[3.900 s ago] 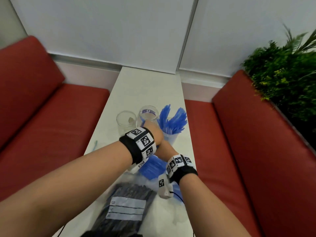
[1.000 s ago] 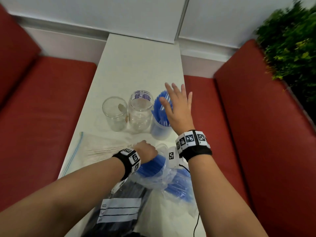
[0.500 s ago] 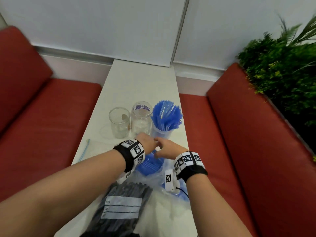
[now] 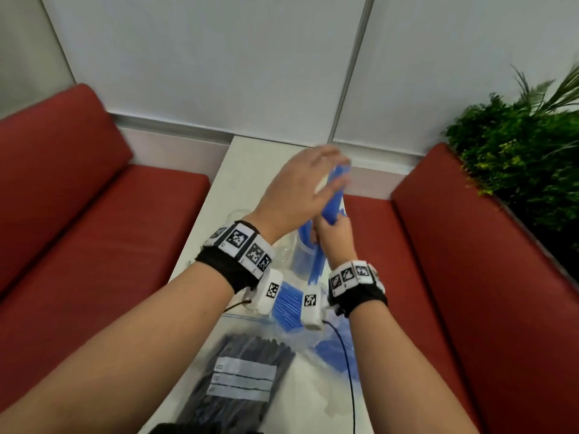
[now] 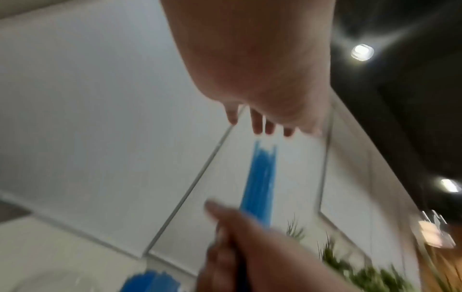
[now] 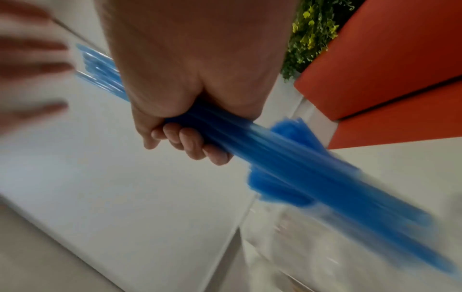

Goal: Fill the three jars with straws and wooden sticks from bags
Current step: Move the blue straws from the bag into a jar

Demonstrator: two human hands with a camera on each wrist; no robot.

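Observation:
My right hand (image 4: 334,234) grips a bundle of blue straws (image 4: 332,198) around its middle and holds it upright above the table (image 4: 247,155). My left hand (image 4: 300,189) is flat with straight fingers over the bundle's top ends; whether it touches them I cannot tell. In the right wrist view my fingers (image 6: 190,144) curl round the blue straws (image 6: 312,177). The left wrist view shows my left fingers (image 5: 260,126) just above the straw tips (image 5: 262,154). A jar with blue straws (image 4: 305,245) stands under the hands. The other jars are mostly hidden behind my left wrist.
A clear bag of blue straws (image 4: 286,306) lies near my wrists. A bag of black sticks with a white label (image 4: 241,374) sits at the table's near end. Red benches (image 4: 94,233) flank the narrow table. A green plant (image 4: 513,151) stands right.
My right hand has lifted a bundle of blue straws out of the bag and stood it up. My left hand left the bag and rose, flat, over the bundle's top.

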